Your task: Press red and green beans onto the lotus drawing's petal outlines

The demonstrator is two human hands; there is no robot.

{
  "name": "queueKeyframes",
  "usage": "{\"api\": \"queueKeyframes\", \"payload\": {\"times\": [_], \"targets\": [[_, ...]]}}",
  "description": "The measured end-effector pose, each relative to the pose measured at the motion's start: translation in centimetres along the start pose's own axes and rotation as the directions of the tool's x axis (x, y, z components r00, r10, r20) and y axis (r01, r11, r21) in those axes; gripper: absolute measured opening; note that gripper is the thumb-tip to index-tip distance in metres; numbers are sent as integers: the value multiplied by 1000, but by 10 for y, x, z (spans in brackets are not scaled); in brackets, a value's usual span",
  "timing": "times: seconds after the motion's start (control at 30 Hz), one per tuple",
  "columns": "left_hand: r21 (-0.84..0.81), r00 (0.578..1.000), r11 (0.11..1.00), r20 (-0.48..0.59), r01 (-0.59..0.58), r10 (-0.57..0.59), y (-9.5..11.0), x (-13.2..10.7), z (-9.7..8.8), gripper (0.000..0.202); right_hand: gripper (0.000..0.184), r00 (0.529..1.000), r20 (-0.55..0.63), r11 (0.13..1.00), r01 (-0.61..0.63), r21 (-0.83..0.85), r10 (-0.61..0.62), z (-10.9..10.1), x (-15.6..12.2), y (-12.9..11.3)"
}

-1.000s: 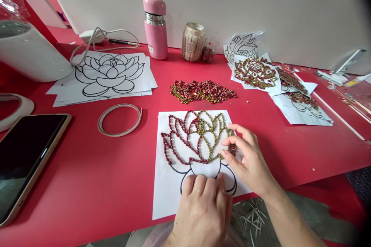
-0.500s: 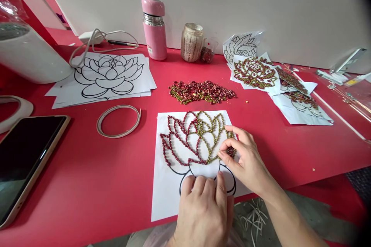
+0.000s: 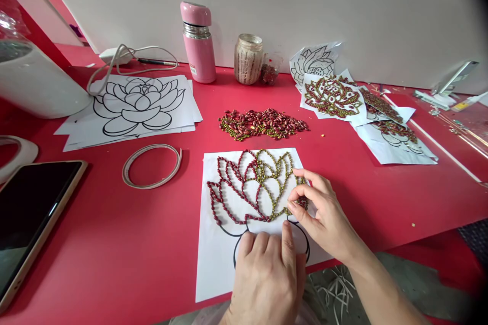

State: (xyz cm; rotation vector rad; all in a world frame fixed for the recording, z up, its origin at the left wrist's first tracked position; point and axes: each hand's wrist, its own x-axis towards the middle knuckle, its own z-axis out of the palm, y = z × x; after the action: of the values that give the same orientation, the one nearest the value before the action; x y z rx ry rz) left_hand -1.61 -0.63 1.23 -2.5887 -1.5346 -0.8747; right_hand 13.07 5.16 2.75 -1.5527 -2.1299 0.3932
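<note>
As the right hand (image 3: 322,204) pinches tighter over the lotus sheet (image 3: 212,261), contents unclear, placing beans (image 3: 276,124) seems underway; left hand (image 3: 267,270) lies below, grip hidden.

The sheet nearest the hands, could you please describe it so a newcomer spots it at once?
On the red table, find the bean pile. The sheet lies in front of it, at the near edge. Unlike the plain drawings at left, its flower is partly outlined in red and green beans; unlike the beaded sheets at right, it lies beneath the left hand and right hand.
</note>
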Motion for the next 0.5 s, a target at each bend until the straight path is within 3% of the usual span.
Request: {"api": "queueKeyframes", "payload": {"times": [0.5], "targets": [[48,1000,999,8,0,-1,-2,3,3,38,11,998,21,997,66,-27,-66,0,-1,-4]]}}
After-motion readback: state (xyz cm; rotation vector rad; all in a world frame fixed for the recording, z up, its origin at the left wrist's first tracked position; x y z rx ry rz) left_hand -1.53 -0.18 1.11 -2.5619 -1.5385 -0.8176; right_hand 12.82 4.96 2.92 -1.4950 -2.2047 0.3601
